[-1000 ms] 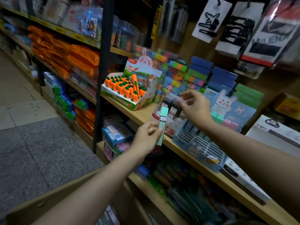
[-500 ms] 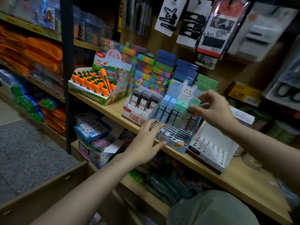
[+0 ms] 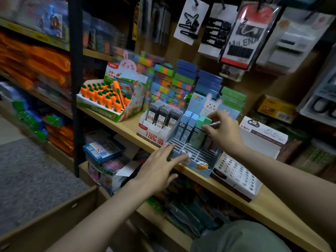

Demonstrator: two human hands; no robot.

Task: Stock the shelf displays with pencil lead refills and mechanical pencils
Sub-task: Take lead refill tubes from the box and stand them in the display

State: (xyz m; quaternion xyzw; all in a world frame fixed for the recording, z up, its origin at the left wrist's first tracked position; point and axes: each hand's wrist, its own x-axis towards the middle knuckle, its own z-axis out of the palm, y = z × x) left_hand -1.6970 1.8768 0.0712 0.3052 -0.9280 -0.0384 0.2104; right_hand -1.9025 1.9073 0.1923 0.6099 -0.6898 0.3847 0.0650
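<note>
Pale wood forms the shelf (image 3: 127,124) on which a blue rabbit display box (image 3: 192,160) is set, its slotted front rows vacant and its back rows filled with blue and green lead refill cases (image 3: 190,122). The left hand (image 3: 160,166) is laid with straight, spread fingers (image 3: 179,158) against the box's front left corner, nothing being gripped. The right hand (image 3: 222,130) is held over the right end of the filled rows, its fingers curled; a green case (image 3: 207,121) is touched at its top by the fingertips, and a thin dark object seems to be pinched between thumb and forefinger, though whether a firm grip is kept cannot be told. The cases under the palm are hidden. Just left of the blue box, a white-and-red box of dark refill cases (image 3: 163,115) is seen, its print too small to be read. A white perforated display box (image 3: 240,175) is placed just right, partly covered by the right forearm. An orange carrot display (image 3: 107,100) is set further left. Hanging packets above are blurred.
</note>
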